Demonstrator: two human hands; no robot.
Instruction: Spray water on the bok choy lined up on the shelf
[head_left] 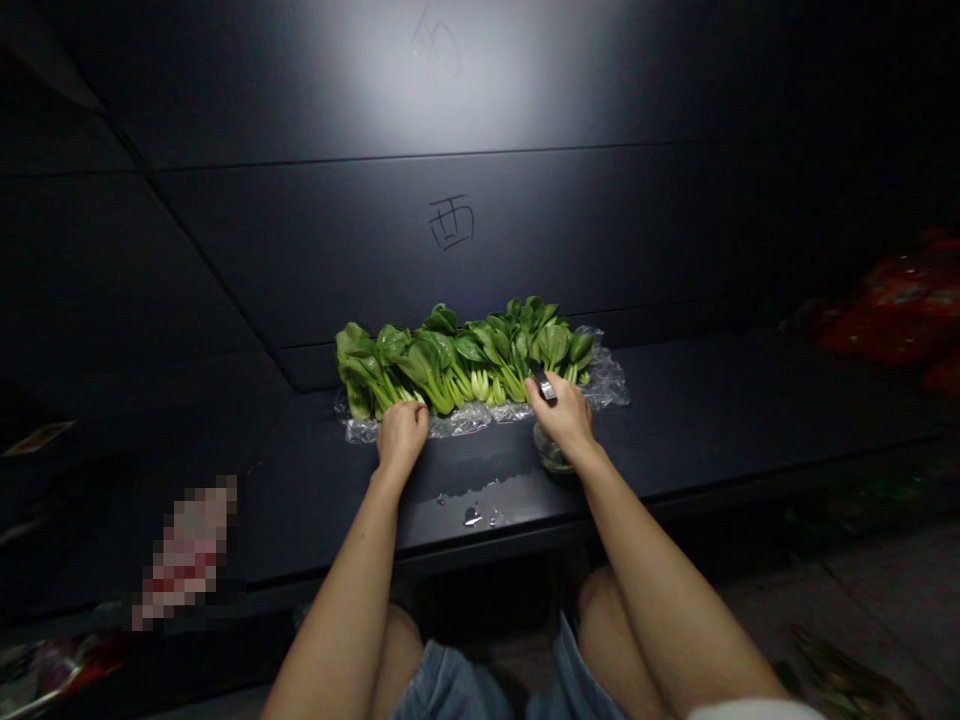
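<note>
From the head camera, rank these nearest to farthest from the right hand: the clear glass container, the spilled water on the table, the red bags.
From the right hand:
1. Clear glass container: just under the hand, on the table.
2. Spilled water: on the tabletop, left of the hand, toward the near edge.
3. Red bags: far right of the view.

A row of bok choy [465,355] on plastic wrap [607,385] bars the way to the wall panel [600,230] behind the desk [712,420], while a glass jar [551,452] stands just under the right hand [559,415], obstructing its path toward the body. A gap lies between the jar and the left hand [402,440]. Room for a hand runs along the desk's front, across a wet patch [480,500], and rightward past the wrap.
</note>
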